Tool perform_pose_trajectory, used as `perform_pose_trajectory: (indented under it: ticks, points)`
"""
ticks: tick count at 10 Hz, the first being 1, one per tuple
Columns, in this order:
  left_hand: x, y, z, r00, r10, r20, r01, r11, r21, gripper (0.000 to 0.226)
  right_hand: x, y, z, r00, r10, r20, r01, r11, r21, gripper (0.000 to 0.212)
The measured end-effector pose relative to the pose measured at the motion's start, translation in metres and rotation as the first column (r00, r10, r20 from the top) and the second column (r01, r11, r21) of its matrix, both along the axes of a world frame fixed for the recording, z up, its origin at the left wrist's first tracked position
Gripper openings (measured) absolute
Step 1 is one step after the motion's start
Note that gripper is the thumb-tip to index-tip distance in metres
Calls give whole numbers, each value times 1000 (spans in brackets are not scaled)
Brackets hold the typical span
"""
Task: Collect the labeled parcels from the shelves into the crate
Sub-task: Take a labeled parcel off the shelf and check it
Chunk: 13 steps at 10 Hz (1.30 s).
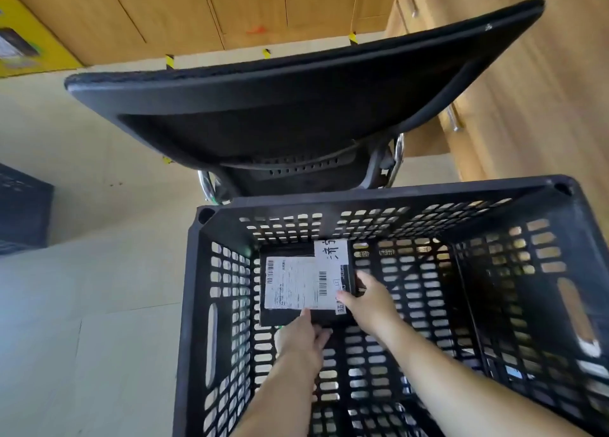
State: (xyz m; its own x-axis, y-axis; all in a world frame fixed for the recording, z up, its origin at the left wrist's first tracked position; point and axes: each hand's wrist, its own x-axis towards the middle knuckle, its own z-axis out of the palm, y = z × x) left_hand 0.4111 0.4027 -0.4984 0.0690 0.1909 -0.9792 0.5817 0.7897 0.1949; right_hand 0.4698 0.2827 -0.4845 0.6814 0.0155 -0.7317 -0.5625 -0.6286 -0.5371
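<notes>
Left hand [301, 336] and right hand [367, 301], fingers gripping the labeled parcel [295, 285] in the far-left corner of the crate [379, 196]. Office chair [263, 107] behind, wooden cabinets [534, 100], pale floor [99, 272].

You are reaching with two hands, the left hand [301, 334] and the right hand [369, 300], into one black crate [379, 196]. One parcel [290, 318] is lying inside it, carrying two white labels, a large label [295, 283] and a small label [330, 249]. One office chair [280, 107] is standing behind, and one second crate [23, 209] is sitting at the left edge.

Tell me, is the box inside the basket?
Inside. The parcel sits low within the crate walls, held by the left hand and right hand.
</notes>
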Motion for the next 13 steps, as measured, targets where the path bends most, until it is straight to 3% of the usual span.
perform_pose_trajectory:
  ticks: [1, 2, 3, 4, 5, 7, 8, 9, 10, 12, 13]
  points:
    - [0, 2, 2, 997, -29, -78, 38, 994, 106, 28, 1, 1, -8, 999, -32, 17, 32, 999, 4, 62]
    - [-5, 14, -8, 986, -99, -137, 138, 940, 311, 64, -6, 3, -9, 998, -55, 12, 55, 998, 21, 61]
    - [-7, 20, -13, 982, -136, -127, 166, 950, 264, 67, -10, 5, -12, 997, -67, 31, 67, 998, 20, 57]
    - [-6, 17, -4, 996, -59, -67, 68, 989, 135, 21, -8, 6, -17, 996, -75, 52, 74, 997, 17, 56]
    - [-9, 13, -3, 993, -107, -51, 112, 987, 112, 10, -7, 4, -15, 998, -49, 36, 49, 999, 4, 59]
    - [-14, 15, 43, 971, -227, -77, 236, 961, 147, 13, -13, -7, 27, 998, 39, 48, -39, 999, -14, 60]
    - [-10, 12, 94, 909, -416, -25, 407, 875, 263, 32, -19, -11, 79, 990, 122, 72, -119, 992, -43, 53]
    - [-5, 9, 159, 714, -700, 2, 604, 619, 502, 51, -23, -15, 138, 962, 223, 160, -213, 974, -74, 52]
    - [1, 6, 220, 471, -882, -16, 637, 327, 698, 47, -23, -22, 207, 923, 265, 280, -251, 964, -87, 51]
    - [27, -10, 328, 115, -986, -120, 476, -51, 878, 46, -22, -51, 319, 836, 243, 492, -198, 970, -143, 51]
    - [41, -28, 372, -57, -980, -190, 350, -198, 916, 44, -30, -71, 363, 804, 163, 572, -66, 980, -186, 48]
